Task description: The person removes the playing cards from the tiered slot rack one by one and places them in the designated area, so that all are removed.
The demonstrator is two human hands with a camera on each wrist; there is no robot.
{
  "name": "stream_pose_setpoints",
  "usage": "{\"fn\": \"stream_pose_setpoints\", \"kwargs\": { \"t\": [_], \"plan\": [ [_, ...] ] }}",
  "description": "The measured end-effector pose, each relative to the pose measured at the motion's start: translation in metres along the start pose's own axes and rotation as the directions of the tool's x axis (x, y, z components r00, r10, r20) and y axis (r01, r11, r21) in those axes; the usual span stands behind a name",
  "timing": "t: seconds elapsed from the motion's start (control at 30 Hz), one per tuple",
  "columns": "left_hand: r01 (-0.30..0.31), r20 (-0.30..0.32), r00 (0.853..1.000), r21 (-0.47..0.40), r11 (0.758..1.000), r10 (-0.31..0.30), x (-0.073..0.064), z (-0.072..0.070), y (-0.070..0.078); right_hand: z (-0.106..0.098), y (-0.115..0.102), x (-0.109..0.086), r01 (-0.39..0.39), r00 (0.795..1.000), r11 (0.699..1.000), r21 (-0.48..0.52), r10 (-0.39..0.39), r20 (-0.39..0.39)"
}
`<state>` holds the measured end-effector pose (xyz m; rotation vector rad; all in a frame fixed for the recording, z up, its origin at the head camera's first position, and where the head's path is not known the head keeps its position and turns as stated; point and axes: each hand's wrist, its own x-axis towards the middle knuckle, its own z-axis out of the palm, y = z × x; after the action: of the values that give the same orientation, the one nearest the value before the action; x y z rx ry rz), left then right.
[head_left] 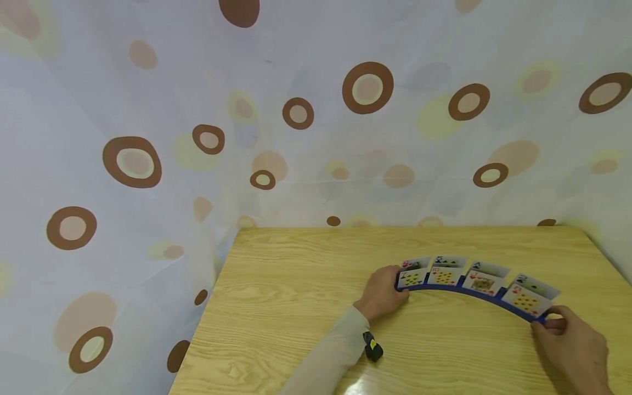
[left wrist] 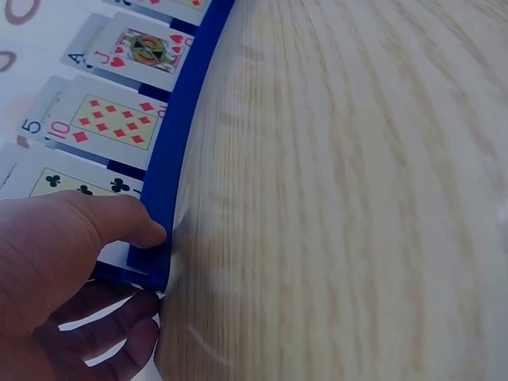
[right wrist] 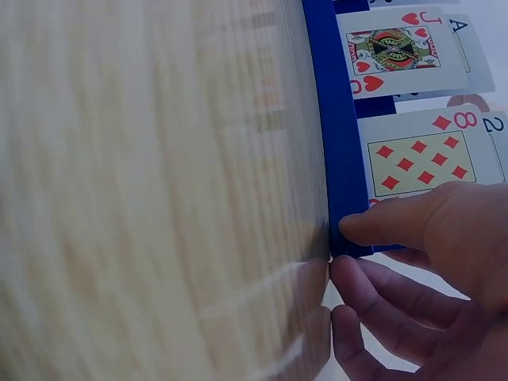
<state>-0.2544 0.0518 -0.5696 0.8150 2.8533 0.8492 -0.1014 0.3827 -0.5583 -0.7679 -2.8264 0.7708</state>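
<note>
A curved blue card holder [head_left: 481,295] stands on the table with playing cards upright in two rows. Its front row has a club card [left wrist: 79,173], the ten of diamonds [left wrist: 115,123], the jack of hearts [right wrist: 389,51] and the eight of diamonds [right wrist: 421,163]. Behind them show parts of a five [left wrist: 33,123], an ace [right wrist: 470,55] and a two [right wrist: 496,131]. My left hand [head_left: 382,291] grips the holder's left end, thumb on its front. At the right end, my right hand [head_left: 575,340] pinches the holder between thumb and fingers.
The wood-grain table [head_left: 286,307] has its far edge against a hanging white sheet [head_left: 316,66] with brown and pale circles. The sheet also runs along the left and right sides. A black strap piece [head_left: 372,346] is at my left wrist.
</note>
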Motion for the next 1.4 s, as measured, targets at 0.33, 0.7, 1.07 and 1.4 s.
{"fn": "stream_pose_setpoints", "kwargs": {
  "t": [0.33,0.7,1.07,1.4],
  "plan": [
    [0.048,-0.007,0.999,-0.026,0.999,-0.048,-0.012,-0.011,-0.004,0.006,-0.003,0.000,0.052,0.998,0.999,0.011,-0.052,0.019],
    [0.049,-0.034,0.998,-0.046,0.998,-0.051,-0.025,-0.020,-0.013,0.007,-0.014,-0.001,0.126,0.991,0.991,0.049,-0.129,0.043],
    [0.067,-0.049,0.996,-0.068,0.995,-0.070,-0.041,-0.026,-0.020,0.014,-0.019,-0.001,0.211,0.977,0.975,0.074,-0.213,0.027],
    [-0.075,-0.152,0.986,-0.051,0.996,0.067,-0.051,-0.017,-0.052,0.016,-0.033,-0.008,0.303,0.952,0.949,0.087,-0.305,0.011]
  ]
}}
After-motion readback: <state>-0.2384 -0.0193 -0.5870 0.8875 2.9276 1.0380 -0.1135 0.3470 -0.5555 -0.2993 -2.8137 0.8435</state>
